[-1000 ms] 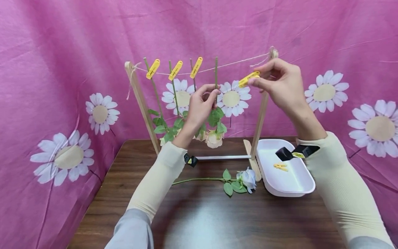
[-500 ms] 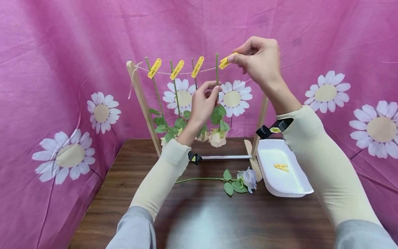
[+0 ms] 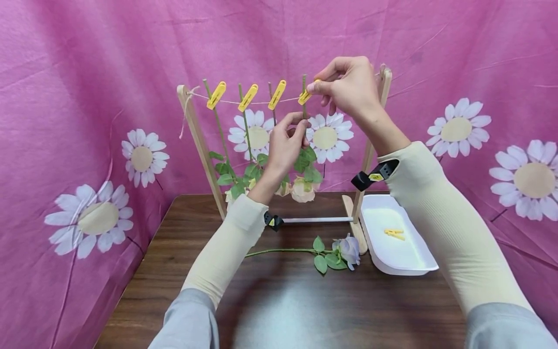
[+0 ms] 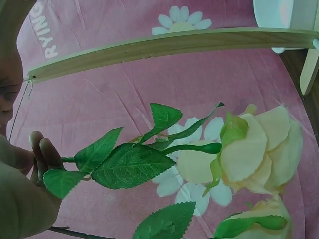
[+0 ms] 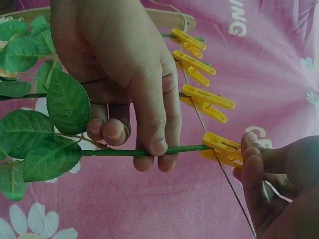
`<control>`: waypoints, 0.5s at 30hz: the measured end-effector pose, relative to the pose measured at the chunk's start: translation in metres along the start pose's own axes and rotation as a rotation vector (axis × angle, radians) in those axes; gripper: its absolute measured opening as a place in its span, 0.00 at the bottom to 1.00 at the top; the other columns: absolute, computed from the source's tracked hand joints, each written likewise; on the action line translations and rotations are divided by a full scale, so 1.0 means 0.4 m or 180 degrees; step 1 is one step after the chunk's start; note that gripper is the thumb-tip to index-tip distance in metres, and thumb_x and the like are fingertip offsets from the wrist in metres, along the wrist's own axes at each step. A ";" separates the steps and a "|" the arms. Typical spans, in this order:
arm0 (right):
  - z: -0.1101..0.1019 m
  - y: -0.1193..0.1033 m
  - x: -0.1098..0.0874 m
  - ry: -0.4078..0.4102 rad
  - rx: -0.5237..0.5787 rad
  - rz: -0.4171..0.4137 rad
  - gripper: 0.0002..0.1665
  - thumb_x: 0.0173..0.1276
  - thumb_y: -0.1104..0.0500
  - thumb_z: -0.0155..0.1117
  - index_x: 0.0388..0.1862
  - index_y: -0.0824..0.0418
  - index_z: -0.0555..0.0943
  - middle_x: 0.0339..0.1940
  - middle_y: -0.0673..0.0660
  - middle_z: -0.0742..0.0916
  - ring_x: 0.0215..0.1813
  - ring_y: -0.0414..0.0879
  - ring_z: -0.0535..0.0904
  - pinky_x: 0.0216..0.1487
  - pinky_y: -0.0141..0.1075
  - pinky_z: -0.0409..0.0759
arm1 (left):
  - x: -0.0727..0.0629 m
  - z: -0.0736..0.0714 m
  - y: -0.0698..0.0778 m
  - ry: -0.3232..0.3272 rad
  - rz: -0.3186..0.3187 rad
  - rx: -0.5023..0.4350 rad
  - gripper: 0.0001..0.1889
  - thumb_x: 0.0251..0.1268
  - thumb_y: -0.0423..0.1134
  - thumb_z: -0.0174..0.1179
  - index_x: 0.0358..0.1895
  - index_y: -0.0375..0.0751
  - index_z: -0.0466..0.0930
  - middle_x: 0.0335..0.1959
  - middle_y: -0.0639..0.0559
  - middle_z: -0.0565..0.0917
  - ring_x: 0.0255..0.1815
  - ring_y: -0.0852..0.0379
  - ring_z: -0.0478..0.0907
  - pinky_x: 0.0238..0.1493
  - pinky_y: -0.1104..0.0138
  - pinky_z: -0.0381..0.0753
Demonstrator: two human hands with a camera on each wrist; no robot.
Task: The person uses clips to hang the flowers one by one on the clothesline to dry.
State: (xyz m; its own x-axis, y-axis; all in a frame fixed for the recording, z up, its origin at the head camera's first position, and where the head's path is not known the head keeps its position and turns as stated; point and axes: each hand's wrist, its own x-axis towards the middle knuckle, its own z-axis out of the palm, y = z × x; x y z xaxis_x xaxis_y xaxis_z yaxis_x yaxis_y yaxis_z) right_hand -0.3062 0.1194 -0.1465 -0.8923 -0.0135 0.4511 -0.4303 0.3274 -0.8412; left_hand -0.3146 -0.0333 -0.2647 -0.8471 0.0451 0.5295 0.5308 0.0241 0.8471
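Note:
My left hand (image 3: pixel 284 141) pinches the green stem (image 5: pixel 187 149) of a cream rose (image 4: pixel 261 152), which hangs bloom down below the string (image 3: pixel 293 100). Just above those fingers, my right hand (image 3: pixel 354 89) pinches the handle end of a yellow clothespin (image 5: pixel 219 148). In the right wrist view, the clothespin's jaws lie over the stem where it crosses the string. Along the string to the left, several other roses hang upside down, each stem with its own yellow clothespin (image 3: pixel 274 95). Their blooms are partly hidden behind my left forearm.
The string runs between two wooden posts (image 3: pixel 201 155), joined low down by a white rod (image 3: pixel 318 220). A pale lilac rose (image 3: pixel 347 251) lies on the brown table (image 3: pixel 279 300) in front. At the right, a white basin (image 3: pixel 405 261) holds a yellow clothespin (image 3: pixel 394 234).
My right hand has moved left with the clothespin, from near the right post to the stem at the string. My left hand has risen slightly, still holding the rose stem.

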 end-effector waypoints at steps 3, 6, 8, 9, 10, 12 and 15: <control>-0.001 -0.004 0.000 -0.0109 -0.0275 0.0082 0.15 0.64 0.59 0.83 0.47 0.63 0.89 0.26 0.42 0.90 0.16 0.41 0.82 0.15 0.33 0.81 | 0.002 0.001 -0.001 0.0024 -0.0015 -0.0005 0.11 0.84 0.34 0.55 0.57 0.36 0.85 0.45 0.43 0.87 0.23 0.62 0.79 0.29 0.69 0.85; -0.002 -0.006 -0.002 -0.0230 -0.0531 0.0138 0.22 0.67 0.55 0.80 0.56 0.63 0.87 0.36 0.43 0.89 0.18 0.41 0.84 0.18 0.34 0.84 | 0.003 0.001 -0.001 0.0041 -0.0046 -0.0020 0.11 0.84 0.33 0.56 0.57 0.36 0.85 0.46 0.43 0.86 0.23 0.62 0.79 0.30 0.70 0.86; -0.003 -0.005 -0.005 -0.0280 -0.0627 0.0148 0.24 0.69 0.53 0.79 0.59 0.62 0.86 0.42 0.46 0.89 0.19 0.41 0.85 0.20 0.34 0.86 | 0.002 0.000 0.000 0.0038 -0.0064 -0.0030 0.11 0.84 0.33 0.56 0.57 0.36 0.85 0.47 0.41 0.86 0.24 0.62 0.80 0.31 0.70 0.87; -0.003 -0.004 -0.006 -0.0296 -0.0638 0.0157 0.24 0.70 0.52 0.78 0.60 0.61 0.85 0.46 0.48 0.89 0.19 0.41 0.85 0.22 0.34 0.87 | 0.001 0.000 0.000 0.0030 -0.0068 -0.0041 0.11 0.84 0.33 0.56 0.58 0.36 0.85 0.48 0.39 0.86 0.24 0.62 0.80 0.32 0.69 0.87; -0.003 -0.002 -0.008 -0.0305 -0.0626 0.0159 0.25 0.70 0.51 0.78 0.60 0.61 0.85 0.49 0.50 0.88 0.19 0.41 0.85 0.22 0.34 0.87 | 0.000 -0.001 0.001 0.0019 -0.0073 -0.0052 0.11 0.84 0.34 0.56 0.58 0.36 0.85 0.49 0.38 0.86 0.25 0.62 0.81 0.32 0.68 0.88; -0.005 0.001 -0.012 -0.0309 -0.0576 0.0147 0.26 0.71 0.50 0.76 0.62 0.60 0.84 0.56 0.54 0.88 0.20 0.41 0.86 0.24 0.34 0.88 | -0.003 -0.002 0.002 -0.0007 -0.0086 -0.0069 0.12 0.84 0.34 0.56 0.60 0.37 0.84 0.50 0.38 0.86 0.26 0.61 0.82 0.34 0.66 0.90; -0.010 0.008 -0.018 -0.0253 -0.0503 0.0064 0.27 0.73 0.48 0.74 0.65 0.59 0.83 0.63 0.57 0.87 0.20 0.39 0.86 0.23 0.32 0.87 | -0.008 -0.004 0.004 -0.0050 -0.0070 -0.0083 0.13 0.83 0.34 0.56 0.63 0.36 0.82 0.51 0.40 0.86 0.28 0.61 0.85 0.38 0.62 0.92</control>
State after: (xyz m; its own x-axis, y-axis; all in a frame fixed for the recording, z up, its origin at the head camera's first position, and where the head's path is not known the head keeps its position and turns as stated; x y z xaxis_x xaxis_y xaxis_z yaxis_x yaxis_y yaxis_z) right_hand -0.3006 0.1243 -0.1512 -0.9113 -0.0780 0.4044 -0.3909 0.4726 -0.7898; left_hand -0.3110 -0.0352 -0.2648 -0.8580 0.0604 0.5101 0.5110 -0.0010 0.8596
